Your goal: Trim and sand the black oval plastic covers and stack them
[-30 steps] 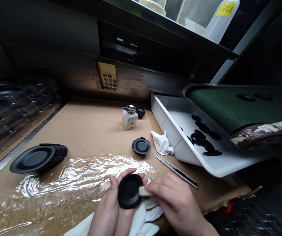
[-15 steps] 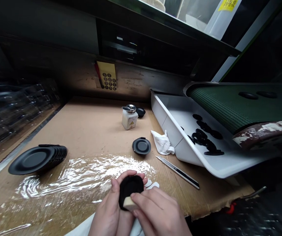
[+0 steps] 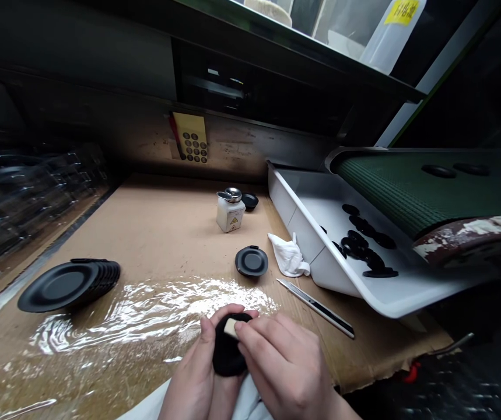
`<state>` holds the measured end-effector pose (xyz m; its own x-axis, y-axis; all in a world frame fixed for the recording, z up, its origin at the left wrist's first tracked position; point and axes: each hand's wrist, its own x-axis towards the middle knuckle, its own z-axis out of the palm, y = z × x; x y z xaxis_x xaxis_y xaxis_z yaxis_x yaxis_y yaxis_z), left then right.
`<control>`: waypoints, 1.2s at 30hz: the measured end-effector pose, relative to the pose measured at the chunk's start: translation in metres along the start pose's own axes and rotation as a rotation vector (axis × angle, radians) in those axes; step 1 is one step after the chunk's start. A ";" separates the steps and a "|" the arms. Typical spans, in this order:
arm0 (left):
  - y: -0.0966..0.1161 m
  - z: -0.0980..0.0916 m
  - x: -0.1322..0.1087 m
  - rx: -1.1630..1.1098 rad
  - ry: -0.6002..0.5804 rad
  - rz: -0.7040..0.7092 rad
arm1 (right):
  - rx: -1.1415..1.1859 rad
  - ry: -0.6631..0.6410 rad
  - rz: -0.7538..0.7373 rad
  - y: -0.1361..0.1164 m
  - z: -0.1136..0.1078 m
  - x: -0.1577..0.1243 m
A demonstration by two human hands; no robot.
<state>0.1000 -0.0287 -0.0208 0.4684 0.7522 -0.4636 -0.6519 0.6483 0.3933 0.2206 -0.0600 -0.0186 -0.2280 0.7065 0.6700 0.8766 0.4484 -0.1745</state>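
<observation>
At the front of the cardboard-covered table, my left hand (image 3: 198,367) cradles a round black part (image 3: 228,353), its inner face turned up. Fingers of my right hand (image 3: 283,359) pinch a small cream block (image 3: 231,328), like an eraser or sponge, against the upper face of that part. White cloth (image 3: 250,402) shows beneath both hands. Just beyond them lies a single black dish-shaped part (image 3: 251,261). To the left, a row of similar black parts (image 3: 69,284) leans nested together.
A white pump bottle (image 3: 230,211) stands behind, with another black part (image 3: 249,201) beside it. Right of my hands lie a utility knife (image 3: 315,306) and a crumpled white cloth (image 3: 288,256). A white tray (image 3: 342,274) holds several black pieces under a green conveyor belt (image 3: 390,181).
My right hand has moved the cream block from the near edge of the black part up to its far side. My left hand holds the part in nearly the same place.
</observation>
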 end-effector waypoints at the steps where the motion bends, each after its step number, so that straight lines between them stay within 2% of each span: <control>1: -0.001 -0.001 0.000 -0.004 0.026 0.006 | 0.011 -0.001 0.029 -0.003 0.005 0.000; 4: -0.003 -0.001 0.001 -0.006 0.108 0.035 | -0.014 0.031 0.062 -0.010 0.021 0.005; 7: -0.003 0.000 0.000 -0.013 0.130 0.033 | 0.018 0.085 0.119 -0.015 0.028 0.019; 9: -0.002 0.001 -0.002 -0.021 0.105 0.042 | 0.136 0.120 0.212 -0.012 0.022 0.029; 12: 0.000 0.004 -0.004 0.028 0.062 0.046 | 0.242 0.163 0.360 0.006 -0.001 0.030; 15: 0.002 0.008 -0.005 0.162 0.084 0.071 | 0.105 0.098 0.378 0.034 -0.021 0.013; 19: 0.003 0.013 -0.007 0.233 0.138 0.123 | -0.163 -0.044 0.204 0.057 -0.021 -0.018; 22: 0.002 0.012 -0.007 0.228 0.128 0.137 | -0.253 -0.102 0.107 0.051 -0.012 -0.028; 26: 0.003 0.006 -0.006 0.133 0.068 0.114 | -0.116 -0.174 0.062 0.036 -0.013 -0.025; 28: 0.004 0.003 -0.005 0.037 0.033 0.060 | -0.102 -0.188 0.081 0.039 -0.016 -0.023; 30: 0.004 0.001 -0.005 -0.006 0.008 0.031 | -0.232 -0.183 0.154 0.050 -0.017 -0.022; 33: 0.003 0.000 -0.005 0.041 -0.010 0.087 | -0.436 -0.201 0.267 0.068 -0.013 -0.023; 36: 0.003 -0.002 -0.004 0.059 -0.025 0.130 | -0.472 -0.241 0.301 0.076 -0.010 -0.025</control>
<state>0.0951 -0.0303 -0.0187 0.3977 0.8325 -0.3857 -0.6725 0.5504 0.4947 0.2973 -0.0488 -0.0415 0.0182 0.8934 0.4490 0.9981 -0.0428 0.0446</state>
